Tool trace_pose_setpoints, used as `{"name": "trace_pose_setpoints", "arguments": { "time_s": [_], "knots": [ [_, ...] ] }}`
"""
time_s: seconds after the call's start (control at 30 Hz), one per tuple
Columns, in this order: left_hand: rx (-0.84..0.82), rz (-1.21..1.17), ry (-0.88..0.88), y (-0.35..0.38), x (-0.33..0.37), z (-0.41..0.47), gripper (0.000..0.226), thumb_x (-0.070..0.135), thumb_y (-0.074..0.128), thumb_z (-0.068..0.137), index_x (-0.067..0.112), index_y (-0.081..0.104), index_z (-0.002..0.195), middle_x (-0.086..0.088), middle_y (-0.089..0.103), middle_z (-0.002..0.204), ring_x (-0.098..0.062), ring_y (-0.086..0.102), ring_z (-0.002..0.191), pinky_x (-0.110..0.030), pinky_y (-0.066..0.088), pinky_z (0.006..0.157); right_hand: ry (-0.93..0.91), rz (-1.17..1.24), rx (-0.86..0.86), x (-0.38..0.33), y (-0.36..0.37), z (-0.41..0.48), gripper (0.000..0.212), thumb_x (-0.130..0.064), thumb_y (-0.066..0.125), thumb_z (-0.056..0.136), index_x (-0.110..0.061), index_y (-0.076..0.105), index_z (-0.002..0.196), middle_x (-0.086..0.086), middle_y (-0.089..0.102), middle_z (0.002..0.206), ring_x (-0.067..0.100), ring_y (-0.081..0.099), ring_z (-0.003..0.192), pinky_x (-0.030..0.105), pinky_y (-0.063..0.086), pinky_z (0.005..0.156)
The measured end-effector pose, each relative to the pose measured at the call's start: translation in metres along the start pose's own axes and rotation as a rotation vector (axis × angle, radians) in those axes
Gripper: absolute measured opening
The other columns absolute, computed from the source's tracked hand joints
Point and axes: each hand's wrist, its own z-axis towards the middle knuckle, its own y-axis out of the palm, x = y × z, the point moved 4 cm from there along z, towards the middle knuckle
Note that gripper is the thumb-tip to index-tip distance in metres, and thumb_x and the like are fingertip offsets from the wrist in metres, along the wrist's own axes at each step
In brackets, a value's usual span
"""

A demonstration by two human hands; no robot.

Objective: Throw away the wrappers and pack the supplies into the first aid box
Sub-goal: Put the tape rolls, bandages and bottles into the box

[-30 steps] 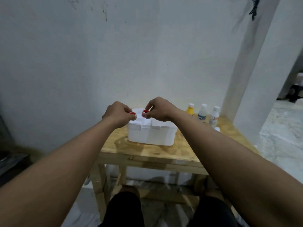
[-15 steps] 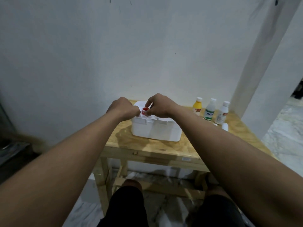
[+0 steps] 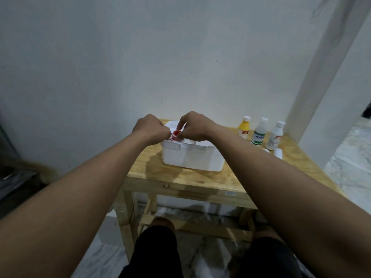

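Observation:
A closed white first aid box stands on the wooden table. Just above its left top corner, both hands meet around a small white roll with a red centre. My left hand is closed on the roll's left side. My right hand pinches it from the right, and a thin white strip sticks up between its fingers. The underside of the roll is hidden by my fingers.
Three bottles stand at the table's back right: a yellow one, a green-labelled one and a white one with a red label. A small white item lies in front of them. A wall runs behind, a pillar to the right.
A second ago each hand held a red-tipped piece slightly apart. The hands have closed together and now only one red-centred roll shows, with a white strip raised at the right fingers.

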Motion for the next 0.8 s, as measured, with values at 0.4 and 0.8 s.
{"name": "trace_pose_setpoints", "arguments": {
  "time_s": [0.4, 0.8],
  "knots": [
    [-0.016, 0.009, 0.038, -0.003, 0.002, -0.002, 0.013, 0.021, 0.064, 0.069, 0.017, 0.074, 0.077, -0.002, 0.060, 0.081, -0.023, 0.046, 0.074, -0.033, 0.044, 0.067, 0.014, -0.050, -0.022, 0.000, 0.001, 0.002, 0.026, -0.029, 0.073, 0.082, -0.012, 0.079, 0.101, 0.008, 0.074, 0.103, 0.024, 0.065, 0.095, 0.033, 0.054, 0.080],
    [-0.012, 0.028, 0.034, -0.005, 0.008, -0.011, 0.028, 0.018, 0.058, 0.067, 0.008, 0.078, 0.085, -0.005, 0.066, 0.085, -0.024, 0.050, 0.074, -0.035, 0.048, 0.069, 0.022, -0.041, -0.002, 0.004, 0.000, -0.005, 0.031, -0.031, 0.060, 0.094, -0.009, 0.076, 0.108, 0.009, 0.071, 0.110, 0.027, 0.063, 0.103, 0.033, 0.051, 0.083]
  ]
}}
